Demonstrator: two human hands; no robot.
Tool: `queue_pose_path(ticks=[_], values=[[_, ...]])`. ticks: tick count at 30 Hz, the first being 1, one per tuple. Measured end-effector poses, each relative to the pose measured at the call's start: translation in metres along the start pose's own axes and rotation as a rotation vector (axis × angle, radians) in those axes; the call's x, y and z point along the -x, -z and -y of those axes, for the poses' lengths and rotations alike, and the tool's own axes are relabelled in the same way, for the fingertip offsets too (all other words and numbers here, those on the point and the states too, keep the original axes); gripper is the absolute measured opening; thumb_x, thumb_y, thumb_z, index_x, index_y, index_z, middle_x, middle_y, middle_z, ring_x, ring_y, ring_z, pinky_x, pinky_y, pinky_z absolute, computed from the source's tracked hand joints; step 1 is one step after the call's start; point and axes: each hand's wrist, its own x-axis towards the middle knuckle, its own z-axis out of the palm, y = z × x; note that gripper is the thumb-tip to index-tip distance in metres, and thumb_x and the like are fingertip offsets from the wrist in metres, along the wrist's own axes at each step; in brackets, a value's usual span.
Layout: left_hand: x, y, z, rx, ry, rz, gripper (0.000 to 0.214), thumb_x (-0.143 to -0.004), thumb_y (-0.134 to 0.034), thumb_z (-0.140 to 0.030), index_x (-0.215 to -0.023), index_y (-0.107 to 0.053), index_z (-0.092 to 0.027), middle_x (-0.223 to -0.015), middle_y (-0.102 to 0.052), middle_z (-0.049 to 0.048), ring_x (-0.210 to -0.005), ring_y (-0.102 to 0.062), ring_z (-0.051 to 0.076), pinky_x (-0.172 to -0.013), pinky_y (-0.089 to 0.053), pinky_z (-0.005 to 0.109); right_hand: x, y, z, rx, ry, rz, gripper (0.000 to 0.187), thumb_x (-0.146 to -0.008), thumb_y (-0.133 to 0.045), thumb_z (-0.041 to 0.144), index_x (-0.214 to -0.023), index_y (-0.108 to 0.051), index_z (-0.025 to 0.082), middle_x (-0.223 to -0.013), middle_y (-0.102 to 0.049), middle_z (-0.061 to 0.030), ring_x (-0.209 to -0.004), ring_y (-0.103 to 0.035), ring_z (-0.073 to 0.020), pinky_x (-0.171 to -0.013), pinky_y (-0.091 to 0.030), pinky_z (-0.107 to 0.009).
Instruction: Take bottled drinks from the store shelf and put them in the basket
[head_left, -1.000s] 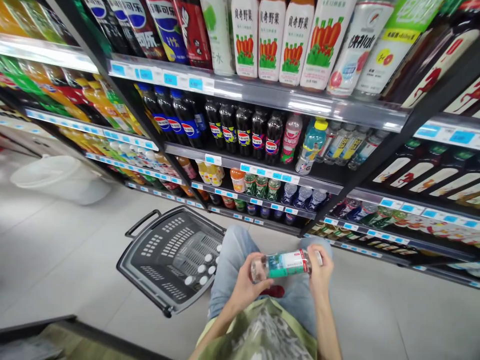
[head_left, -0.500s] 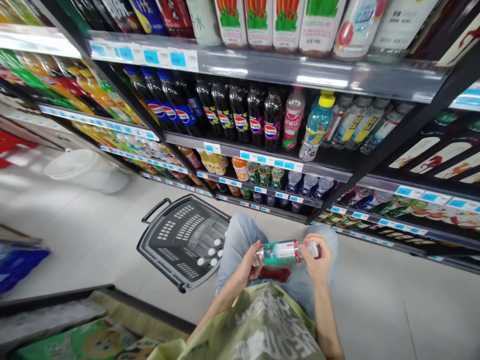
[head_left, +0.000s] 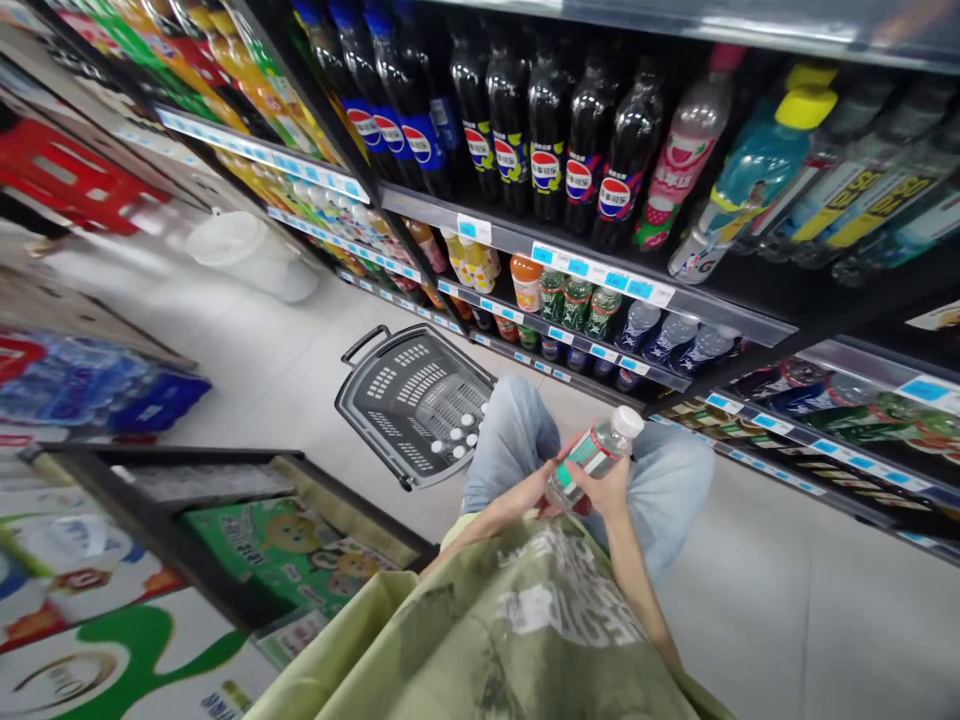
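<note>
You have both hands wrapped round the clear bottle (head_left: 589,462), right of the frame's centre, tilted with its white cap (head_left: 628,422) toward the upper right; your left hand (head_left: 544,485) is at its lower end, partly hidden, and your right hand (head_left: 609,488) grips its near right side. Smooth plastic could slide if either grip slackened, and the bottle might then drop between your knees to the floor (head_left: 757,560). A careless swing leftward could knock your left knee (head_left: 517,420), which stands between the bottle and the grey basket (head_left: 386,395) with its white-capped bottles (head_left: 459,436). The drink shelf (head_left: 720,310) crowds the upper right, a yellow-capped bottle (head_left: 750,165) near its front edge; a black-framed stand (head_left: 195,545) fills the lower left, limiting elbow room.
</note>
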Motion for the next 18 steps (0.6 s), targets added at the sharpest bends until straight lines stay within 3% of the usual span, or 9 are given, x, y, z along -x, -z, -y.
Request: queue_pose_path(ticks=[3, 6, 8, 11, 14, 18], values=[[-0.003, 0.011, -0.015, -0.173, -0.190, -0.212, 0.047, -0.096, -0.055, -0.060, -0.075, -0.064, -0.020, -0.065, -0.063, 0.0019, -0.066, -0.060, 0.018, -0.066, -0.048, 0.028, 0.000, 0.003, -0.012, 0.023, -0.048, -0.121, 0.052, -0.071, -0.092, 0.044, -0.107, -0.059, 0.024, -0.094, -0.077, -0.0044, -0.079, -0.075, -0.0230, -0.081, -0.065, -0.044], [-0.006, 0.021, -0.040, -0.254, -0.408, -0.353, 0.039, -0.104, -0.049, -0.051, -0.100, -0.069, -0.018, -0.083, -0.069, 0.0027, -0.078, -0.062, 0.018, -0.077, -0.050, 0.029, 0.000, 0.003, -0.019, 0.102, -0.088, -0.201, 0.071, -0.070, -0.092, 0.048, -0.125, -0.052, 0.025, -0.102, -0.077, -0.0048, -0.083, -0.075, -0.0236, -0.082, -0.064, -0.043], [-0.006, 0.024, -0.057, -0.267, -0.513, -0.367, 0.044, -0.107, -0.042, -0.052, -0.114, -0.068, -0.017, -0.091, -0.069, 0.0044, -0.081, -0.062, 0.018, -0.080, -0.051, 0.031, 0.000, 0.001, -0.020, 0.187, -0.061, -0.213, 0.081, -0.070, -0.091, 0.048, -0.136, -0.050, 0.024, -0.113, -0.077, -0.0084, -0.097, -0.076, -0.0264, -0.091, -0.063, -0.046], [-0.006, 0.026, -0.077, -0.372, -0.650, -0.304, 0.045, -0.104, -0.052, -0.056, -0.124, -0.065, -0.017, -0.104, -0.066, 0.0074, -0.092, -0.062, 0.021, -0.088, -0.052, 0.034, 0.002, -0.003, -0.019, 0.316, 0.002, -0.134, 0.083, -0.071, -0.089, 0.045, -0.143, -0.052, 0.021, -0.133, -0.072, -0.0149, -0.120, -0.071, -0.0305, -0.104, -0.059, -0.047], [-0.006, 0.028, -0.086, -0.554, -0.645, -0.293, 0.038, -0.097, -0.064, -0.055, -0.109, -0.065, -0.019, -0.100, -0.066, 0.0059, -0.092, -0.063, 0.022, -0.088, -0.050, 0.034, 0.006, -0.005, -0.018, 0.428, -0.004, -0.019, 0.083, -0.076, -0.085, 0.040, -0.149, -0.052, 0.021, -0.134, -0.073, -0.0161, -0.118, -0.073, -0.0314, -0.096, -0.062, -0.044], [-0.004, 0.037, -0.080, -0.685, -0.519, -0.312, 0.026, -0.093, -0.066, -0.046, -0.093, -0.063, -0.020, -0.073, -0.059, -0.0015, -0.067, -0.054, 0.017, -0.071, -0.041, 0.030, 0.010, -0.004, -0.020, 0.565, -0.031, 0.063, 0.093, -0.078, -0.086, 0.039, -0.160, -0.045, 0.021, -0.125, -0.078, -0.0144, -0.104, -0.079, -0.0321, -0.080, -0.064, -0.041]])
